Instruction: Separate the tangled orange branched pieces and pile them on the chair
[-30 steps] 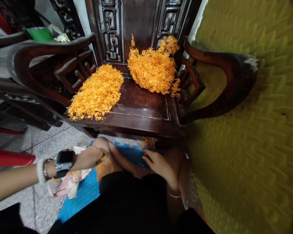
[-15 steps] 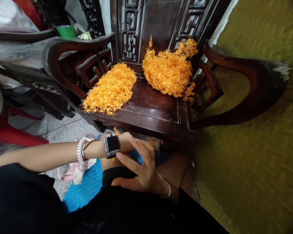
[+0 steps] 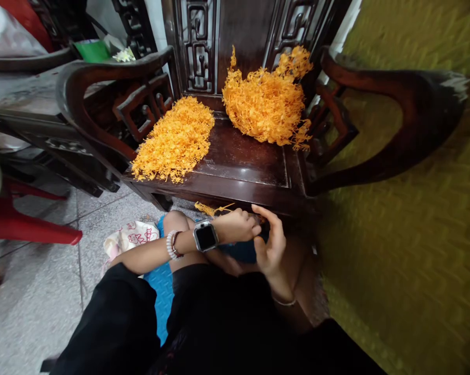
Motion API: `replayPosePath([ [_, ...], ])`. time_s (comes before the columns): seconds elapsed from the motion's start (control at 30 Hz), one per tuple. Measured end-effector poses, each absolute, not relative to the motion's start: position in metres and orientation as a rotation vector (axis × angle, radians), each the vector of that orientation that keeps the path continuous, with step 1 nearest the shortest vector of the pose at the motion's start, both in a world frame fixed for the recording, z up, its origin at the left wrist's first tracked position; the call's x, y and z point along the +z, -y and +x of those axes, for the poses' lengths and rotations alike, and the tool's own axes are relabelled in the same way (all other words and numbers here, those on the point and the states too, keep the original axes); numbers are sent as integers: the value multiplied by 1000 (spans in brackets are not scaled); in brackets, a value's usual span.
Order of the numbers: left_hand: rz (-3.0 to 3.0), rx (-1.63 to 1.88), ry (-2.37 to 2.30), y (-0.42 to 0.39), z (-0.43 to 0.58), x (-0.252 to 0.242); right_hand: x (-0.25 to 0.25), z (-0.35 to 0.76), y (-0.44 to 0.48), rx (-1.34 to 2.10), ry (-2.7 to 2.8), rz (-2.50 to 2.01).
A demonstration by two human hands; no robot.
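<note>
My left hand (image 3: 238,225), with a smartwatch (image 3: 205,236) on the wrist, is closed in front of the chair's front edge. A thin branching orange strand (image 3: 207,209) sticks out beside its knuckles and seems held in it; the grip itself is hidden. Just right of it, my right hand (image 3: 272,245) has its thumb and index finger apart, close to the left fingertips. On the dark wooden chair seat (image 3: 242,161) lie a flatter pile of small orange plastic pieces (image 3: 176,140) at left and a taller tangled orange heap (image 3: 266,104) at right.
Curved armrests (image 3: 406,120) flank the seat. A mustard textured surface (image 3: 398,271) rises at right. A red stool (image 3: 32,219) stands at left, and a green container (image 3: 92,51) sits on the side table. A printed cloth bag (image 3: 135,234) lies by my knee.
My left hand has moved right with the orange strand, and its fingers now show closed. My right hand has shifted right and up, off the watch area. The view has tilted slightly.
</note>
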State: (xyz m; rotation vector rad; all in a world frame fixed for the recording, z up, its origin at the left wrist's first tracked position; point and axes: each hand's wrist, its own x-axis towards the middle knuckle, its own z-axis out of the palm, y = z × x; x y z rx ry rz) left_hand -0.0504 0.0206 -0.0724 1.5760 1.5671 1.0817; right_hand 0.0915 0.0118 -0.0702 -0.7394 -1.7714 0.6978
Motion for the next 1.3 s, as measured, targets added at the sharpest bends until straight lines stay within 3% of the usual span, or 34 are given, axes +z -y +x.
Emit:
replayPosePath([
  [0.1,2538,628,-1165,-26,-47,-59,-90,114,-27,926,1950,-745],
  [0.17,3072,422,-903,-23,-52,-56,-100,126,-32,900,2044,-798],
  [0.3,3304,698,-873,-16,-64,-58,-107,140,-37,758,2130,-919],
  [0.43,3205,923,-971,-11,-65,-64,-101,138,-40,728,1981,-874],
  [0.6,3125,849,-970,-7,-57,-66,-93,124,-41,779,1956,-703],
  [0.73,2922,1174,-897,-3,-55,-63,-95,117,-38,913,1989,-661],
  [1.1,1201,1625,-1151,14,-53,-69,-70,111,-23,1512,1884,-685],
  [1.3,1043,1700,-1055,13,-48,-70,-77,101,-18,1753,1595,-781],
])
